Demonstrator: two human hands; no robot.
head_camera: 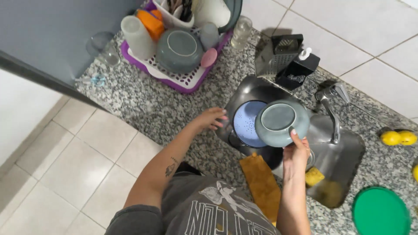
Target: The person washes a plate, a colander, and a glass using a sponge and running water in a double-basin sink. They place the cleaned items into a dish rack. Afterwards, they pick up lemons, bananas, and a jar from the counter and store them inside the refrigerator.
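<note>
A purple plastic drying rack on the speckled granite counter holds one upturned grey bowl. The left hand, fingers loosely spread, rests at the steel sink edge beside one blue perforated plate. The right hand pinches a second grey ceramic bowl over the sink. Two yellow lemons lie right.

The right hand holds a grey bowl tilted over the sink, above a blue plate. The left hand rests on the table at the sink's left edge. A purple rack with dishes stands far left.
</note>
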